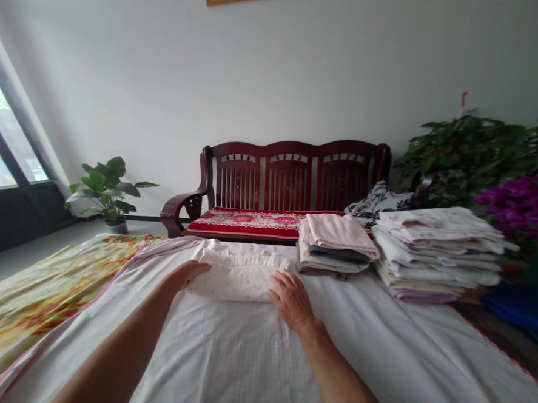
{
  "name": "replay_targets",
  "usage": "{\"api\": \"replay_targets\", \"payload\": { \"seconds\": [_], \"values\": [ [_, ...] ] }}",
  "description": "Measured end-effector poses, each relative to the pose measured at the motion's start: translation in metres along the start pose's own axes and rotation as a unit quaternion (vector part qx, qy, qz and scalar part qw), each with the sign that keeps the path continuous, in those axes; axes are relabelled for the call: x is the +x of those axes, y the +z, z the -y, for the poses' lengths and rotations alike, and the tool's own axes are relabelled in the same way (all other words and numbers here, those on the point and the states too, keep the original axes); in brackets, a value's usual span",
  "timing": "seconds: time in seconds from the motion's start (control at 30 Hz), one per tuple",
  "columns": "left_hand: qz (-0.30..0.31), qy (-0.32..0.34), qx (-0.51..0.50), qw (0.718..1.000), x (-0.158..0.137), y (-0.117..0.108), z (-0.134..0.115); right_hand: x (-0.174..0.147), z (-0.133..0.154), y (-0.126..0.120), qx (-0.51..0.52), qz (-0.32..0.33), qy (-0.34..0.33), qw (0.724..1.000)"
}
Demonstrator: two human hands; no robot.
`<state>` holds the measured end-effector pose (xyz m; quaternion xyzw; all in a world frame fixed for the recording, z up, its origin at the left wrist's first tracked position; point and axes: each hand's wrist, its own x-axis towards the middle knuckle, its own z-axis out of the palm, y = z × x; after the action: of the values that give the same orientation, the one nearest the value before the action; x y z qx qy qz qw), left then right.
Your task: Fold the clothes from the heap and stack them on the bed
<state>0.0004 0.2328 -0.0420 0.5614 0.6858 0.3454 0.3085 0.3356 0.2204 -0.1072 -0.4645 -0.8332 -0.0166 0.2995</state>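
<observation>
A folded white cloth item (234,282) with small faint dots and a gathered, ruffled far edge lies on the white sheet in front of me. At its left edge is my left hand (190,273), closed on the cloth with the thumb side on top; most of those fingers are hidden. My right hand (293,297) rests at the right edge, its fingers stretched out and slightly apart against the fabric. To the right sits a short stack of folded cloths (335,239), pink-striped on top with grey and white below.
A taller stack of folded cloths (439,254) stands farther right. Behind is a dark red wooden bench (289,166) with a red patterned cover (249,223). A yellow-orange cloth (54,285) spreads at left. Potted plants (108,191) and purple flowers (528,205) flank the area.
</observation>
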Motion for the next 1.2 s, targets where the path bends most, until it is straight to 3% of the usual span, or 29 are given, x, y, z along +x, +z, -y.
{"api": "replay_targets", "payload": {
  "seconds": [0.13, 0.27, 0.37, 0.5, 0.63, 0.73, 0.8, 0.93, 1.0, 1.07, 1.13, 1.2],
  "values": [
    [0.115, -0.047, -0.108, 0.986, 0.001, -0.006, -0.02, 0.0, 0.001, 0.0, 0.001, -0.002, 0.001, 1.0],
    [0.146, -0.042, -0.137, 0.979, 0.006, 0.002, -0.054, 0.001, 0.0, 0.0, 0.001, 0.003, 0.004, 1.0],
    [0.153, -0.028, -0.138, 0.978, 0.011, 0.028, -0.083, 0.002, -0.002, 0.001, 0.014, 0.0, 0.019, 1.0],
    [0.163, 0.001, -0.142, 0.976, 0.011, 0.081, -0.111, 0.006, -0.01, 0.004, 0.053, -0.04, 0.061, 0.996],
    [0.184, 0.011, -0.147, 0.972, 0.0, 0.127, -0.119, 0.007, -0.021, 0.006, 0.097, -0.099, 0.138, 0.981],
    [0.176, 0.034, -0.146, 0.973, -0.007, 0.141, -0.116, 0.007, -0.026, 0.006, 0.13, -0.156, 0.17, 0.964],
    [0.124, 0.077, -0.114, 0.983, -0.008, 0.142, -0.111, 0.007, -0.027, 0.004, 0.141, -0.182, 0.163, 0.959],
    [0.05, 0.172, 0.016, 0.984, -0.014, 0.145, -0.095, 0.008, -0.022, 0.003, 0.118, -0.178, 0.081, 0.974],
    [0.041, 0.239, 0.172, 0.955, -0.022, 0.152, -0.082, 0.007, -0.016, 0.004, 0.085, -0.129, 0.056, 0.986],
    [0.031, 0.277, 0.32, 0.906, -0.03, 0.163, -0.07, 0.006, -0.011, 0.007, 0.05, -0.068, 0.062, 0.994],
    [0.023, 0.277, 0.382, 0.882, -0.035, 0.173, -0.059, 0.005, -0.007, 0.008, 0.027, -0.026, 0.078, 0.996],
    [0.022, 0.272, 0.379, 0.884, -0.034, 0.178, -0.053, 0.004, -0.005, 0.008, 0.016, -0.005, 0.09, 0.996]
  ]
}}
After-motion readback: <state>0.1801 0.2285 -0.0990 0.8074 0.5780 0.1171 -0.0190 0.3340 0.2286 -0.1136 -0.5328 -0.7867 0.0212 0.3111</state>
